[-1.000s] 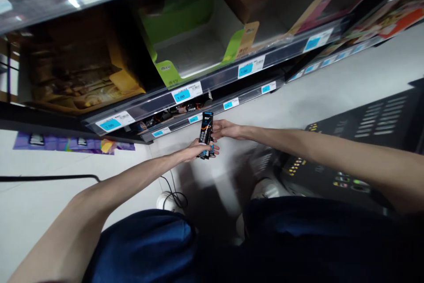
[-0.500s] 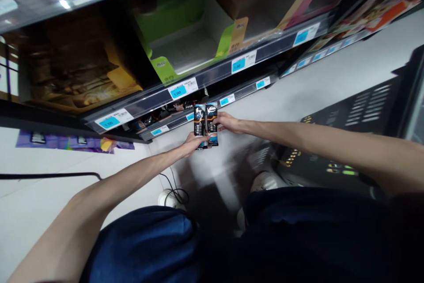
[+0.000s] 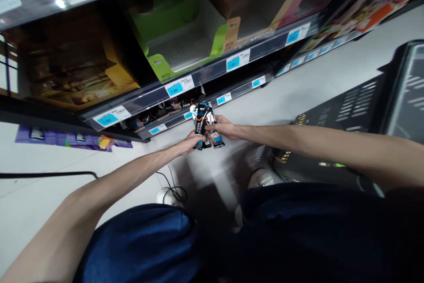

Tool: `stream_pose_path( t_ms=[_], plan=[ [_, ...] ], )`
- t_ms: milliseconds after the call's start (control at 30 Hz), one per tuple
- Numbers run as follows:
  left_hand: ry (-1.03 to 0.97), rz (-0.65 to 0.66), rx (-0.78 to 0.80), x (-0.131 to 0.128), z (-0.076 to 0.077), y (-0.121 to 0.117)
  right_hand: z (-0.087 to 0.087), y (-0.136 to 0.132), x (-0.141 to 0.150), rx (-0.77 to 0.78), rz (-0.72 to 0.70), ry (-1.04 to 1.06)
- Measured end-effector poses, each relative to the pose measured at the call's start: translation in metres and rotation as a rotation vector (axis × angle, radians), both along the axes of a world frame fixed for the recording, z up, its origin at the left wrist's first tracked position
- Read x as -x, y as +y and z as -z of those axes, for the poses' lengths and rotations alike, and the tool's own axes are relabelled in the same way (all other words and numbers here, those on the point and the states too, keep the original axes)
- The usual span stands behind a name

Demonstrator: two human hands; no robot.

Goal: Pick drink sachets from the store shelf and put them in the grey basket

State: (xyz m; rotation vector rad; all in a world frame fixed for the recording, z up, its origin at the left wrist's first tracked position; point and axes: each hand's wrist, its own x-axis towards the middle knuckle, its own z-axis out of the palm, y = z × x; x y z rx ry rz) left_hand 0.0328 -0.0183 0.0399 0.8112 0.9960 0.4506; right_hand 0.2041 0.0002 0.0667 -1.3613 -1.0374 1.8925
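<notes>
Several black snack packets [image 3: 201, 117] with blue and orange markings are held fanned out in front of the lowest shelf. My left hand [image 3: 192, 141] is closed on their lower left end, its thumb lying across the front. From the right, my right hand [image 3: 224, 126] grips the right-hand packet [image 3: 217, 137], which leans outward and overlaps the others. How many packets are in the stack I cannot tell. Similar dark packets [image 3: 168, 107] lie on the bottom shelf just behind my hands, partly hidden in shadow.
Above are a green open carton [image 3: 162, 67] and a yellow carton [image 3: 122, 81] with packets inside. Price tags line the shelf edge [image 3: 212, 67]. A black slotted crate [image 3: 344, 102] stands on the right. A black cable [image 3: 177, 192] lies on the floor by my shoe.
The packets, side by side before, are now fanned and overlapping, with the right one tilted outward. My right hand has moved slightly down and right. The view has shifted a little.
</notes>
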Motion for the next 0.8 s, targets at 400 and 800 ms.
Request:
stream_pose_path(
  t_ms=[400, 800],
  plan=[
    [0.022, -0.083, -0.130, -0.002, 0.009, 0.006, 0.010, 0.008, 0.002, 0.007, 0.248, -0.253],
    [-0.121, -0.112, -0.004, -0.005, 0.010, 0.005, 0.002, 0.009, 0.004, 0.038, 0.190, -0.133]
  ],
)
